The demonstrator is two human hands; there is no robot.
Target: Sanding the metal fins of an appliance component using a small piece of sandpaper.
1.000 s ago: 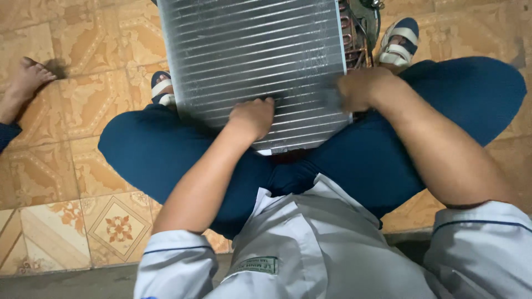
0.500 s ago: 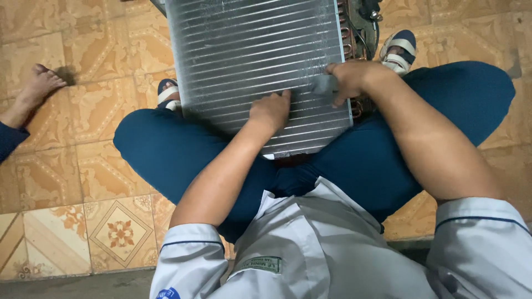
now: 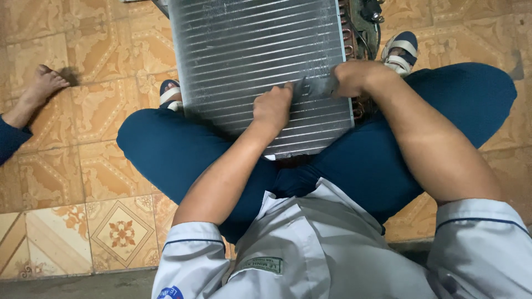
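Person seated cross-legged on tiled floor [image 3: 66,160], pale work shirt, blue trousers. Finned coil panel [image 3: 255,55] rests tilted against the lap, lower edge between the knees, fins running crosswise. Left hand [image 3: 272,108] curled loosely, knuckles up, resting on the fins near the lower middle; fingertips touch a flat grey tool [image 3: 313,88]. Right hand [image 3: 354,77] closed around the other end of that tool at the panel's right edge, tool lying flat on the fins. Copper tube bends [image 3: 350,33] along the right side of the panel. Sandalled feet either side. Far left: another person's bare foot [image 3: 41,88] on the floor.
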